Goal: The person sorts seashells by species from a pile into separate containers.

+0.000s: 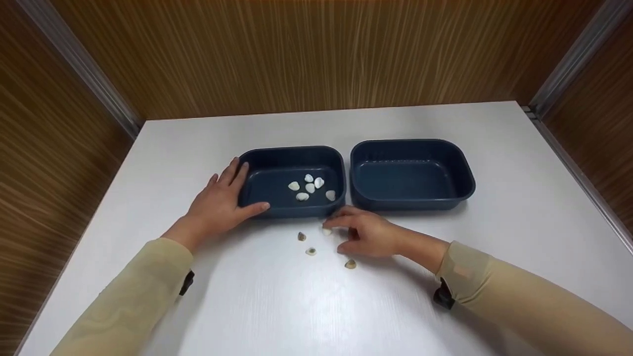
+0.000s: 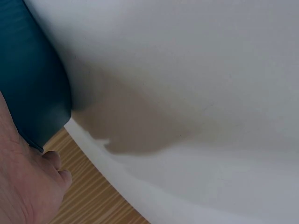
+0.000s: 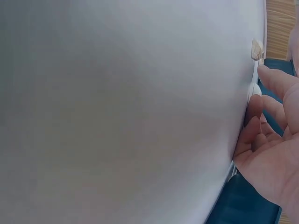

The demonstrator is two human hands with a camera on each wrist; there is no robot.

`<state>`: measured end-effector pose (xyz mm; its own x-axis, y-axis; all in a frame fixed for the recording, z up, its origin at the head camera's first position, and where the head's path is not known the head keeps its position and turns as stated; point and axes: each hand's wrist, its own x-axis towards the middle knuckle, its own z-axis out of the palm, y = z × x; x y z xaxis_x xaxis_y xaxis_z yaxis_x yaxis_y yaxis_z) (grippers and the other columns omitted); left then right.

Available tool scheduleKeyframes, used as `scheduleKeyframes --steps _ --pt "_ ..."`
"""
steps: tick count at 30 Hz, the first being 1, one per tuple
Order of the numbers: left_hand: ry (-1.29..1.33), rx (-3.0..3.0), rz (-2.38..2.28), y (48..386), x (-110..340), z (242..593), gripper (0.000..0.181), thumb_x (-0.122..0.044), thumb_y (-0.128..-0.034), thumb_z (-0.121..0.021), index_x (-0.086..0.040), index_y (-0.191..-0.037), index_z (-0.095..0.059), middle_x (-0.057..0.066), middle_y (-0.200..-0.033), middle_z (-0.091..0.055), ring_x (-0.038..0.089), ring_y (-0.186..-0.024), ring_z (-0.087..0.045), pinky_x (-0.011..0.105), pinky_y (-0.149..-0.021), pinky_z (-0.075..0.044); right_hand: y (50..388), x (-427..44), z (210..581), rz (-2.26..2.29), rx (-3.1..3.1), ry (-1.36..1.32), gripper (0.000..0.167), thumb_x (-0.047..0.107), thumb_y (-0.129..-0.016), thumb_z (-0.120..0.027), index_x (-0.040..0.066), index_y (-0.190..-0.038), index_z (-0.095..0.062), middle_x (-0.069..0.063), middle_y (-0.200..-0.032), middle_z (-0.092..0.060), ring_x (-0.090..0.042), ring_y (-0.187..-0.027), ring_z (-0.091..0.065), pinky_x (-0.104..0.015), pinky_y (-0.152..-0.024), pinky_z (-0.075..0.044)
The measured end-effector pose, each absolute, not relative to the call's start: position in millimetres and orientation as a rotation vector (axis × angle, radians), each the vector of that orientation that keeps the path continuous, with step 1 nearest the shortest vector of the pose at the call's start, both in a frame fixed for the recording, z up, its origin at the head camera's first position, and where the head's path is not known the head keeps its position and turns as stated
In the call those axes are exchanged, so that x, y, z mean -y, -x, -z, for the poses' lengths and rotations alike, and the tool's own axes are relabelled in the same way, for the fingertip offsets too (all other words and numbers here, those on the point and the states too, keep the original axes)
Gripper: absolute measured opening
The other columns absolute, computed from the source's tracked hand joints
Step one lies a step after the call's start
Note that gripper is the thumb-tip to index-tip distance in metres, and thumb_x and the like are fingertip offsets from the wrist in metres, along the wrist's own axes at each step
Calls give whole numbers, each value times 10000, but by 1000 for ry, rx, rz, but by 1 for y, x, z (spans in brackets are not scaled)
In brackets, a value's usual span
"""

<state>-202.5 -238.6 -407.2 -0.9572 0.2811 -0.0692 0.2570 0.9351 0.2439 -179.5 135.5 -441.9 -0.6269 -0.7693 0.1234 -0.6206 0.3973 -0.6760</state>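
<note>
My left hand (image 1: 217, 202) lies spread against the left end of a dark blue bin (image 1: 292, 212), its thumb over the front rim. Several white shells (image 1: 310, 188) lie inside this bin. Just in front of it, my right hand (image 1: 371, 232) reaches down to the table. Its index fingertip touches or hovers over a whitish shell (image 1: 327, 231), with the thumb apart from it. Nearby on the table are a brown shell (image 1: 301, 237), a pale shell with a dark middle (image 1: 310, 251) and another brownish shell (image 1: 350, 264). The right wrist view shows the white shell (image 3: 257, 90) between thumb and index finger.
A second dark blue bin (image 1: 413, 202) stands right of the first with a narrow gap between, and no shells show in it. Both are on a white table (image 1: 277, 306). Wood-grain panels (image 1: 316, 54) rise behind and at both sides.
</note>
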Motion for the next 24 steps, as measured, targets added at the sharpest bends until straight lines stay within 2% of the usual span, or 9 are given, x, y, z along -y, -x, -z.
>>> scheduleKeyframes --steps 8,17,24 --pt "-429 -2982 -363 202 239 406 1195 -908 -908 -424 -111 -1717 -54 148 -1780 20 412 -1602 -191 550 -1304 -73 178 -135 441 1056 -2436 1248 393 28 -891 -818 94 -1273 -750 -86 -1307 -649 -127 -786 -559 -233 -717 -477" --pt "-426 -2981 -367 201 239 406 1199 -911 -905 -426 -109 -1717 -56 146 -1781 21 405 -1609 -172 546 -1305 -74 177 -133 439 1032 -2460 1205 434 46 -899 -828 85 -1322 -736 -76 -1254 -660 -92 -795 -548 -238 -726 -491" --pt "-429 -2983 -376 202 239 406 1210 -921 -896 -420 -110 -1717 -56 146 -1781 21 423 -1604 -171 551 -1304 -75 179 -132 439 1032 -2462 1182 354 29 -903 -810 81 -1251 -771 -77 -1227 -668 -103 -803 -576 -237 -737 -506"
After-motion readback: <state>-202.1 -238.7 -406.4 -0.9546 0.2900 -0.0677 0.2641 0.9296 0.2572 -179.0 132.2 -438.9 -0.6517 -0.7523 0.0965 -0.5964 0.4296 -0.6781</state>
